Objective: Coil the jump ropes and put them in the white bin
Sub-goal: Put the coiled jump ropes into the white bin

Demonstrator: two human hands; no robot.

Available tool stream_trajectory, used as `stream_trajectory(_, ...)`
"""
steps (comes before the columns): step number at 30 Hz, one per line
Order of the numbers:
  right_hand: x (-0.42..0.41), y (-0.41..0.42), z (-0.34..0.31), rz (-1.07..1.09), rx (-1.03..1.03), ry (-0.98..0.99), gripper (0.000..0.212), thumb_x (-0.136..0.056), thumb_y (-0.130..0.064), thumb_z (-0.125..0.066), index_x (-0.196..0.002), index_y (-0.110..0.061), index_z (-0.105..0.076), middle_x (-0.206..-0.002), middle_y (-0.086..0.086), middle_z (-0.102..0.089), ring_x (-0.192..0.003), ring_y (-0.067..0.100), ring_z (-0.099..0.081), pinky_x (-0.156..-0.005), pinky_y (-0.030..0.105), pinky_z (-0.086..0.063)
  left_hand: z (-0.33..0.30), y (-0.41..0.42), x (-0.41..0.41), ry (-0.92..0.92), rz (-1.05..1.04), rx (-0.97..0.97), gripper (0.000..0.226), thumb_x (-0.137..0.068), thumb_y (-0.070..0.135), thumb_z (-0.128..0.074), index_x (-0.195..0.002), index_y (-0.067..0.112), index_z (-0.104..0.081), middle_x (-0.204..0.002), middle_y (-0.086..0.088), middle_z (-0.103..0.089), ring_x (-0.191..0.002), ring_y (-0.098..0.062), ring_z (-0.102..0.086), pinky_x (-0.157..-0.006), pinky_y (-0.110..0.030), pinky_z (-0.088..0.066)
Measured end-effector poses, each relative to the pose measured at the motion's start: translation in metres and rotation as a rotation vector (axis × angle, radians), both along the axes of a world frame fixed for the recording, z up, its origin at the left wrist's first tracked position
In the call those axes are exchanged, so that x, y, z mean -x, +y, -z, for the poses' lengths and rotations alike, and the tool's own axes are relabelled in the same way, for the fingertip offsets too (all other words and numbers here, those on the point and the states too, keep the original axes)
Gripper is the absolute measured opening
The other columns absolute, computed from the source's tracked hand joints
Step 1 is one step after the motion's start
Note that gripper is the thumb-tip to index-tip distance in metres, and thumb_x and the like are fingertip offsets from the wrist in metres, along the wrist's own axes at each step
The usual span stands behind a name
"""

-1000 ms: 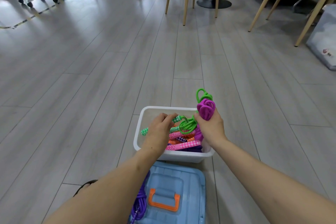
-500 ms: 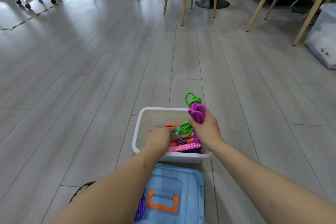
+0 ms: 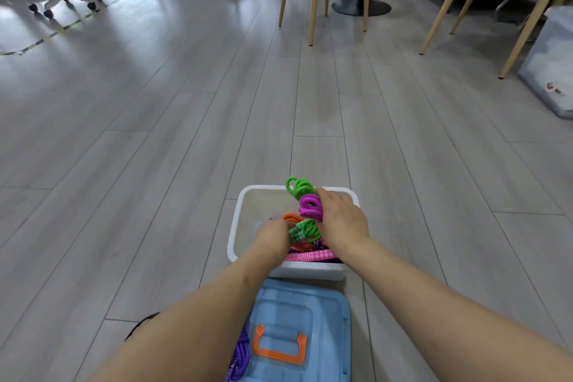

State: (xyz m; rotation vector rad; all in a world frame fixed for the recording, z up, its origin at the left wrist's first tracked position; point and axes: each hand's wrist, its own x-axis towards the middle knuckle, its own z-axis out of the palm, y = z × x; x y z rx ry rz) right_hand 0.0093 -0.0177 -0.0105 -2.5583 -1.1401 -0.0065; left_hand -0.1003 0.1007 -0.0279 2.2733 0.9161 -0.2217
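A: Report the position of the container.

B: The white rectangular plastic bin (image 3: pixel 235 226) stands on the pale grey plank floor (image 3: pixel 155 149), directly beyond a light blue plastic lid with an orange handle (image 3: pixel 297 335). The lid lies flat on the floor, just beside the bin's near wall.

A: State of the right hand?

B: The right hand (image 3: pixel 341 220) is over the bin's right half. Its grip is clamped on a coiled bundle of magenta rope (image 3: pixel 310 208) and bright green rope (image 3: pixel 299 186). The green loops stick up past the bin's far rim.

A: And the left hand?

B: The left hand (image 3: pixel 274 236) reaches down inside the bin, knuckles up, resting against a green patterned rope (image 3: pixel 305 231). Its fingers are hidden below the back of the hand, so I cannot tell whether that grip is apart or together.

A: Contents of the bin?

B: An orange rope loop (image 3: pixel 291 217) near the middle and pink patterned handles (image 3: pixel 310 256) against the near wall. The left part of the bin's bottom is bare.

A: Anything outside it?

B: A purple braided rope (image 3: pixel 240 357) lies on the floor along the lid's left edge, partly hidden by the left forearm.
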Motion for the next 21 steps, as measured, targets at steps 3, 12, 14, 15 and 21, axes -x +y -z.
stream_trajectory(3,0.004,0.007,0.008,-0.062,0.175,-0.065,0.064,-0.098,-0.020,-0.057,-0.155,-0.031,-0.030,-0.142,0.003,-0.056,-0.126,0.033,-0.051,-0.102,0.044,-0.044,0.003,0.017,0.008,-0.062,-0.180,0.080,0.043,-0.101,0.006,-0.051,-0.144,0.014,-0.054,-0.122,-0.017,-0.069,-0.106,-0.033,-0.068,-0.091,-0.041,-0.056)
stream_trajectory(12,0.001,0.021,0.009,-0.267,0.366,0.341,0.115,-0.083,-0.044,-0.070,-0.162,-0.034,0.013,-0.163,0.014,-0.021,-0.151,0.035,-0.021,-0.122,0.049,-0.028,-0.019,0.039,0.034,-0.506,-0.003,-0.145,0.042,-0.110,0.027,-0.040,-0.152,0.023,-0.044,-0.154,0.000,-0.045,-0.138,-0.014,-0.043,-0.113,-0.028,-0.035)
stream_trajectory(14,-0.005,0.014,0.002,-0.255,0.254,0.510,0.112,-0.083,-0.033,-0.071,-0.164,-0.029,0.006,-0.166,0.010,-0.017,-0.153,0.030,-0.018,-0.124,0.045,-0.026,-0.017,0.041,0.032,-0.379,0.135,-0.082,0.051,-0.110,0.036,-0.038,-0.160,0.032,-0.030,-0.163,0.003,-0.034,-0.146,-0.015,-0.035,-0.121,-0.036,-0.031)
stream_trajectory(15,-0.007,0.008,-0.001,-0.241,0.203,0.553,0.106,-0.084,-0.025,-0.071,-0.164,-0.023,-0.001,-0.165,0.009,-0.020,-0.152,0.029,-0.022,-0.123,0.042,-0.028,-0.017,0.042,0.030,-0.315,0.173,-0.116,0.053,-0.110,0.038,-0.037,-0.161,0.035,-0.024,-0.163,0.003,-0.034,-0.146,-0.016,-0.035,-0.121,-0.039,-0.032)
stream_trajectory(21,-0.005,-0.015,-0.005,-0.164,0.078,0.178,0.046,-0.094,-0.021,-0.065,-0.138,-0.016,-0.051,-0.134,0.008,-0.049,-0.119,0.027,-0.051,-0.094,0.034,-0.046,-0.020,0.047,0.010,-0.128,0.154,-0.228,0.050,-0.110,0.033,-0.038,-0.159,0.030,-0.029,-0.145,-0.005,-0.049,-0.116,-0.026,-0.058,-0.097,-0.041,-0.051)
